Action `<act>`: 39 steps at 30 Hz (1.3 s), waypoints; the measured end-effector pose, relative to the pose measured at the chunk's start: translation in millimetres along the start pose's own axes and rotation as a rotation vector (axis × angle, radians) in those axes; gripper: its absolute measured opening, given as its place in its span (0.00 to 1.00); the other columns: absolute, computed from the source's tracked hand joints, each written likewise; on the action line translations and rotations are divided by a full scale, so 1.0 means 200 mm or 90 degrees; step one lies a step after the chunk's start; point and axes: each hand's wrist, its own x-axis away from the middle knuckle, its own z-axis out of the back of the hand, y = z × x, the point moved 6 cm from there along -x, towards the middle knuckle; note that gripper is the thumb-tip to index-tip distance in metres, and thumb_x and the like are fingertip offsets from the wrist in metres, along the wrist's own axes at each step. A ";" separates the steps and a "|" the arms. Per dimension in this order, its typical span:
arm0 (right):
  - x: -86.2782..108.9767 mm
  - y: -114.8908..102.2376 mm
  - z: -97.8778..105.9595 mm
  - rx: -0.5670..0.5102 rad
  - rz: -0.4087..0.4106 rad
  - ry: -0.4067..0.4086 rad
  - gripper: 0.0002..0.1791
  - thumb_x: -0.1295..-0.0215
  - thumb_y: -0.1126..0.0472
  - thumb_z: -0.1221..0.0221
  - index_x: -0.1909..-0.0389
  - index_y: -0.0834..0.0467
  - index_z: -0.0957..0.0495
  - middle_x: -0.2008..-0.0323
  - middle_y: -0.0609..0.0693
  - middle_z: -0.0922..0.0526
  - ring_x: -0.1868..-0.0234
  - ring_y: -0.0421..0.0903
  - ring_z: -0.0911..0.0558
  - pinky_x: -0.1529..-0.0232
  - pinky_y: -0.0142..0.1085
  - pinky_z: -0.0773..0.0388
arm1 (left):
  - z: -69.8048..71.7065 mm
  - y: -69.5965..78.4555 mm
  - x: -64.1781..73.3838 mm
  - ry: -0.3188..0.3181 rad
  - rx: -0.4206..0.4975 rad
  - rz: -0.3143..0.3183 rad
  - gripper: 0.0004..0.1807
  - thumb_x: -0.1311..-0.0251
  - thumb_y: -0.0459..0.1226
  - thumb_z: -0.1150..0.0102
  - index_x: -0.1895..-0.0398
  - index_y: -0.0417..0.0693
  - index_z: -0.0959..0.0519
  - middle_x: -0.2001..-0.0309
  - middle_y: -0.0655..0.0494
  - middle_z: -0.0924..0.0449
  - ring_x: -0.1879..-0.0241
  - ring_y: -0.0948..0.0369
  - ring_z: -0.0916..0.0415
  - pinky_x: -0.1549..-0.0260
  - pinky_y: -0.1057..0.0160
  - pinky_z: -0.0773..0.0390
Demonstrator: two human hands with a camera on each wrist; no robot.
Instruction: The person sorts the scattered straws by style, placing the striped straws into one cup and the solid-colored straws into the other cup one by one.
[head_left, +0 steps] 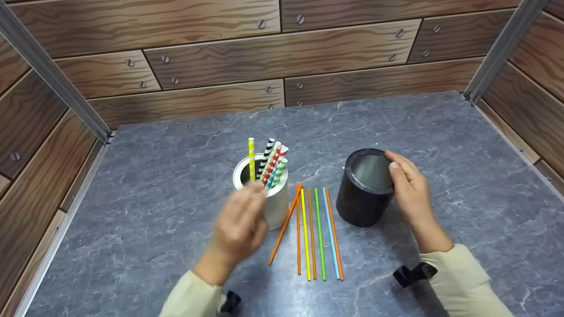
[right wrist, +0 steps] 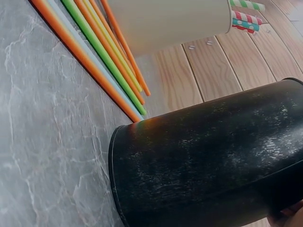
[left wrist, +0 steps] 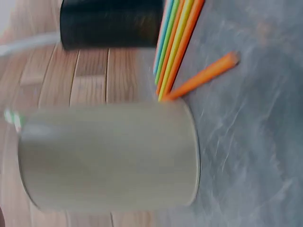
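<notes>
A white cylindrical cup (head_left: 277, 209) stands upright, with several striped paper straws (head_left: 274, 162) leaning in it. My left hand (head_left: 240, 222), blurred, is in front of this cup with loosely bent fingers close to its rim; nothing shows held there. To the right, my right hand (head_left: 412, 191) holds a black cylindrical cup (head_left: 362, 204) at the rim, thumb and fingers on its right side. The black cup fills much of the right wrist view, a bit of the hand showing at the corner. Between the cups lie several thin coloured sticks (head_left: 318, 233).
One orange stick (head_left: 284, 226) lies slanted beside the white cup, apart from the near-parallel row at its lower end. Wood-patterned walls (head_left: 211, 57) enclose the grey marbled table (head_left: 176, 163) at the back and sides. Metal posts (head_left: 57, 75) stand at the corners.
</notes>
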 end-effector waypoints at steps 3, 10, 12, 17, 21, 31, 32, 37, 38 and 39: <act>0.00 0.00 0.00 -0.002 -0.001 -0.002 0.20 0.30 0.62 0.55 0.42 0.65 0.28 0.40 0.58 0.28 0.38 0.45 0.33 0.36 0.29 0.39 | -0.05 0.07 0.03 -0.054 0.037 0.043 0.20 0.56 0.26 0.49 0.55 0.31 0.23 0.58 0.42 0.21 0.60 0.51 0.22 0.54 0.63 0.21; 0.00 0.01 0.00 -0.008 -0.004 -0.012 0.20 0.30 0.62 0.56 0.41 0.65 0.29 0.39 0.57 0.29 0.36 0.47 0.34 0.35 0.31 0.40 | -0.19 0.05 0.23 -0.198 0.133 0.371 0.16 0.53 0.24 0.39 0.57 0.34 0.21 0.64 0.47 0.18 0.69 0.60 0.19 0.68 0.71 0.19; 0.00 0.01 -0.01 -0.008 -0.005 -0.012 0.20 0.30 0.61 0.57 0.41 0.64 0.30 0.39 0.57 0.29 0.36 0.47 0.34 0.35 0.30 0.40 | -0.21 0.03 0.28 -0.227 0.149 0.446 0.13 0.51 0.24 0.38 0.59 0.33 0.20 0.65 0.46 0.17 0.71 0.59 0.19 0.71 0.69 0.18; 0.00 0.01 -0.01 -0.010 -0.004 -0.011 0.20 0.30 0.62 0.57 0.41 0.63 0.29 0.39 0.56 0.29 0.37 0.46 0.34 0.34 0.31 0.40 | -0.25 0.00 0.39 -0.280 0.147 0.582 0.12 0.51 0.26 0.37 0.61 0.34 0.18 0.64 0.44 0.16 0.69 0.56 0.18 0.69 0.65 0.18; 0.01 0.01 -0.01 -0.021 -0.003 -0.001 0.20 0.30 0.63 0.57 0.41 0.63 0.29 0.39 0.55 0.28 0.37 0.45 0.33 0.36 0.29 0.39 | -0.26 -0.01 0.45 -0.302 0.130 0.632 0.13 0.54 0.26 0.36 0.61 0.36 0.17 0.65 0.46 0.16 0.69 0.57 0.19 0.69 0.64 0.19; 0.02 0.02 -0.02 -0.033 -0.025 -0.006 0.21 0.29 0.61 0.58 0.40 0.63 0.31 0.38 0.55 0.30 0.36 0.43 0.35 0.34 0.30 0.40 | -0.32 -0.01 0.55 -0.301 0.161 0.726 0.13 0.56 0.25 0.35 0.62 0.36 0.17 0.67 0.48 0.16 0.68 0.59 0.18 0.68 0.68 0.19; 0.02 0.02 -0.01 -0.032 -0.024 -0.002 0.21 0.29 0.61 0.58 0.40 0.63 0.31 0.38 0.55 0.29 0.36 0.44 0.34 0.35 0.30 0.40 | -0.33 0.00 0.55 -0.294 0.175 0.732 0.14 0.56 0.25 0.35 0.62 0.35 0.17 0.67 0.46 0.16 0.68 0.58 0.18 0.68 0.68 0.19; 0.02 0.02 -0.01 -0.042 -0.009 0.011 0.20 0.30 0.62 0.58 0.40 0.64 0.30 0.39 0.56 0.29 0.36 0.45 0.34 0.35 0.28 0.40 | -0.37 0.02 0.56 -0.280 0.219 0.797 0.14 0.56 0.24 0.35 0.62 0.31 0.19 0.67 0.43 0.16 0.67 0.56 0.18 0.68 0.70 0.19; 0.02 0.02 -0.01 -0.043 -0.006 0.013 0.20 0.30 0.63 0.58 0.40 0.64 0.30 0.39 0.56 0.29 0.36 0.46 0.34 0.36 0.28 0.40 | -0.39 0.02 0.56 -0.279 0.221 0.812 0.14 0.57 0.25 0.35 0.62 0.31 0.19 0.67 0.44 0.17 0.68 0.56 0.18 0.69 0.70 0.19; 0.02 0.02 -0.01 -0.045 -0.003 0.015 0.20 0.30 0.63 0.58 0.41 0.64 0.30 0.39 0.56 0.29 0.36 0.46 0.34 0.36 0.28 0.40 | -0.40 0.02 0.56 -0.280 0.222 0.824 0.14 0.57 0.25 0.35 0.63 0.31 0.19 0.67 0.44 0.17 0.68 0.57 0.18 0.69 0.71 0.19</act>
